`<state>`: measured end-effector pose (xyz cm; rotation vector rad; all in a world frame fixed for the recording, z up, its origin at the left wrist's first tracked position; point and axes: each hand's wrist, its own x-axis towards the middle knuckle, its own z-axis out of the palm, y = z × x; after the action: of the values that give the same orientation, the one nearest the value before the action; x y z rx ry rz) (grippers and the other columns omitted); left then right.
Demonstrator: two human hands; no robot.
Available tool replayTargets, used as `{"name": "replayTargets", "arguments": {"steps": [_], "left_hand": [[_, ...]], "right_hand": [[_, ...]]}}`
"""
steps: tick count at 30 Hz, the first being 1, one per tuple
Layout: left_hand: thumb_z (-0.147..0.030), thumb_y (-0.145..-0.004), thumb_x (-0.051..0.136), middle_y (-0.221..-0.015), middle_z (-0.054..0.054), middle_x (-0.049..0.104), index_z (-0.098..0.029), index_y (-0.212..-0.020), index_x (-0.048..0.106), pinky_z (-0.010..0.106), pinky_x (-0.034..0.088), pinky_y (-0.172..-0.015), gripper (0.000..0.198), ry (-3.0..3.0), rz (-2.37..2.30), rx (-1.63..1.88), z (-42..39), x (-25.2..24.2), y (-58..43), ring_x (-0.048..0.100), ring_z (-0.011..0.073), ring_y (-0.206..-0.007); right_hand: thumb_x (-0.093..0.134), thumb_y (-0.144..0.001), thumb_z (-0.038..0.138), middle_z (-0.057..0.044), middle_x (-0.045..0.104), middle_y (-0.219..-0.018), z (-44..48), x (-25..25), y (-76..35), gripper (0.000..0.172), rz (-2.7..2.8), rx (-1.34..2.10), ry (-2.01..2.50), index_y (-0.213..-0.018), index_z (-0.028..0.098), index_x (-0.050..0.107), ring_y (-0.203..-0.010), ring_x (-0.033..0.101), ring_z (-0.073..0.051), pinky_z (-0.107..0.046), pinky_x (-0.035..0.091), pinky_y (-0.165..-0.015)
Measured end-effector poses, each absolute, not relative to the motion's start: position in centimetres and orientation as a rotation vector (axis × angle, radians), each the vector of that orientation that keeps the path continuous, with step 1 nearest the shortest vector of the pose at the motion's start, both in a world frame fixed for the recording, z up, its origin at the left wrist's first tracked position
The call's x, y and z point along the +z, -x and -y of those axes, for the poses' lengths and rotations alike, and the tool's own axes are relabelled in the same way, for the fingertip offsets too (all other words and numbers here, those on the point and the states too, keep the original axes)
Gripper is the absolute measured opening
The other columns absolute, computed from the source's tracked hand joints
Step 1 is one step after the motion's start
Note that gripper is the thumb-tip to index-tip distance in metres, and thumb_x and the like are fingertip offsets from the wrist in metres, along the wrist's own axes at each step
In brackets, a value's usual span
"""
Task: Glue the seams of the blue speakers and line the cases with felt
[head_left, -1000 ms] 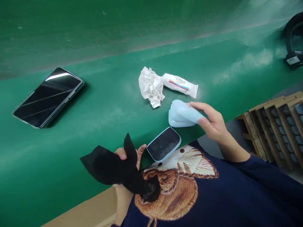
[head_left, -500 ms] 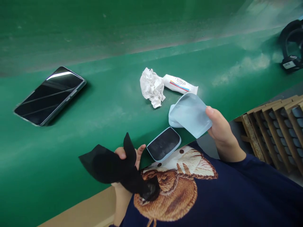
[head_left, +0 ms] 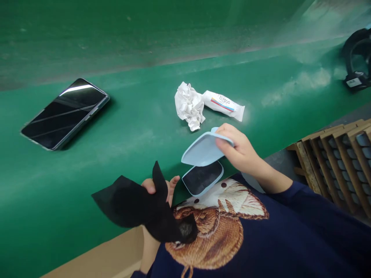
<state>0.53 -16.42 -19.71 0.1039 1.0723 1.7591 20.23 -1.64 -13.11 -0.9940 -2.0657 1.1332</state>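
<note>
My left hand (head_left: pixel 151 186) grips a crumpled black cloth (head_left: pixel 130 204) low in the view, and the cloth hides most of that hand. My right hand (head_left: pixel 239 148) holds a pale blue flexible cover (head_left: pixel 203 149) by its edge, tilted just above a rounded pale blue case (head_left: pixel 202 178) with a dark face. The cover partly overlaps the case without clearly touching it. Beyond them lie a crumpled white tissue (head_left: pixel 189 106) and a white D7000 adhesive tube (head_left: pixel 223 105), touching each other.
A black smartphone (head_left: pixel 65 114) lies face up at the left of the green bench mat (head_left: pixel 87 166). A wooden rack (head_left: pixel 339 166) holding several rows of blue-grey items stands beyond the bench's right edge. A black strap-like object (head_left: pixel 356 58) sits at the top right.
My right hand has moved left, carrying the pale blue cover from beside the case to above it. The black cloth and my left hand stay nearly still.
</note>
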Motion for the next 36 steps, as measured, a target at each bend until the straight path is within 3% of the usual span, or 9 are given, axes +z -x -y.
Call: {"name": "replayTargets", "arguments": {"steps": [2,5,8,10,18,24,29,33,36], "left_hand": [[-0.044,-0.064,0.085,-0.061,-0.012,0.049,-0.02,-0.062,0.046,0.03,0.062,-0.078,0.046,-0.095,-1.047,1.809,16.3,-19.1,-0.8,0.037,0.002,-0.04],[-0.045,-0.066,0.084,-0.054,-0.011,0.047,-0.019,-0.06,0.048,0.029,0.063,-0.075,0.045,-0.11,-1.011,1.813,15.9,-18.3,-1.0,0.04,0.0025,-0.038],[-0.045,-0.066,0.083,-0.052,-0.011,0.048,-0.018,-0.058,0.047,0.03,0.063,-0.074,0.046,-0.131,-0.981,1.794,15.5,-18.0,-0.6,0.04,0.0023,-0.037],[-0.045,-0.065,0.084,-0.052,-0.011,0.048,-0.017,-0.057,0.045,0.031,0.064,-0.072,0.049,-0.148,-0.955,1.795,15.4,-18.3,-0.4,0.038,0.0017,-0.036],[-0.037,-0.073,0.08,-0.058,-0.012,0.049,-0.018,-0.062,0.048,0.029,0.062,-0.077,0.039,-0.182,-0.86,1.843,16.1,-20.0,-0.5,0.035,0.0002,-0.037],[-0.042,-0.067,0.083,-0.047,-0.013,0.04,-0.017,-0.057,0.042,0.032,0.061,-0.071,0.049,-0.263,-0.78,1.818,15.3,-19.9,-0.1,0.028,0.0002,-0.031],[-0.039,-0.07,0.082,-0.047,-0.012,0.048,-0.019,-0.06,0.05,0.031,0.061,-0.074,0.039,-0.267,-0.78,1.825,15.3,-19.4,-0.2,0.037,0.0016,-0.033],[-0.04,-0.074,0.079,-0.048,-0.011,0.052,-0.019,-0.063,0.054,0.032,0.061,-0.076,0.034,-0.227,-0.813,1.816,15.7,-19.4,-0.3,0.043,0.003,-0.035],[-0.043,-0.068,0.082,-0.048,-0.012,0.049,-0.019,-0.059,0.049,0.033,0.061,-0.074,0.042,-0.188,-0.848,1.804,15.9,-19.7,-0.2,0.039,0.0026,-0.034]], "right_hand": [[0.05,-0.094,0.024,-0.004,0.063,-0.089,1.6,-12.8,-18.8,0.017,2.186,0.949,0.941,-0.1,0.018,0.065,-0.08,0.058,-0.016,-0.031,0.05,-0.075],[0.049,-0.093,0.018,-0.005,0.066,-0.111,1.9,-12.2,-18.0,0.03,2.175,0.935,0.982,-0.121,0.021,0.059,-0.092,0.062,-0.017,-0.03,0.053,-0.078],[0.045,-0.094,0.014,-0.002,0.057,-0.135,2.6,-11.8,-18.8,0.043,2.09,1.031,1.024,-0.135,0.028,0.051,-0.113,0.06,-0.018,-0.032,0.053,-0.089],[0.044,-0.094,0.013,-0.001,0.051,-0.143,3.2,-11.6,-19.9,0.053,2.082,1.107,1.072,-0.144,0.032,0.042,-0.116,0.059,-0.019,-0.034,0.052,-0.093],[0.045,-0.089,0.01,-0.006,0.061,-0.128,5.6,-11.5,-22.3,0.051,2.314,1.244,1.182,-0.136,0.027,0.047,-0.107,0.063,-0.021,-0.039,0.054,-0.093],[0.045,-0.089,0.013,-0.01,0.06,-0.129,6.2,-11.8,-21.9,0.046,2.362,1.267,1.183,-0.134,0.021,0.044,-0.109,0.062,-0.023,-0.042,0.053,-0.095],[0.045,-0.093,0.02,-0.01,0.059,-0.132,6.5,-12.1,-21.8,0.045,2.496,1.171,1.202,-0.138,0.022,0.041,-0.112,0.062,-0.024,-0.042,0.054,-0.093],[0.045,-0.095,0.028,-0.012,0.064,-0.113,6.5,-12.0,-21.7,0.043,2.639,0.995,1.209,-0.137,0.018,0.043,-0.095,0.065,-0.025,-0.043,0.057,-0.08],[0.045,-0.097,0.034,-0.013,0.059,-0.114,6.5,-11.9,-21.8,0.045,2.688,0.954,1.198,-0.138,0.017,0.042,-0.089,0.064,-0.024,-0.043,0.057,-0.075]]}}
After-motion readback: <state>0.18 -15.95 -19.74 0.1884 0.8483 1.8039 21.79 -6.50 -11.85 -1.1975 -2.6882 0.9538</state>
